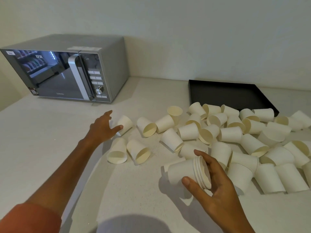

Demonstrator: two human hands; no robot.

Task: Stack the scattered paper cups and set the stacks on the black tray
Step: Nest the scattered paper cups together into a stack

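Note:
Several white paper cups lie scattered on their sides across the white counter, most of them in front of the black tray at the back right. My right hand grips a short stack of nested cups held sideways, rims to the right, just above the counter. My left hand reaches out to a single fallen cup at the left end of the scatter; its fingers are spread and the thumb touches the cup. The tray holds nothing.
A silver microwave stands at the back left against the wall. Two cups lie just below my left hand. The counter runs left and toward me from the cups.

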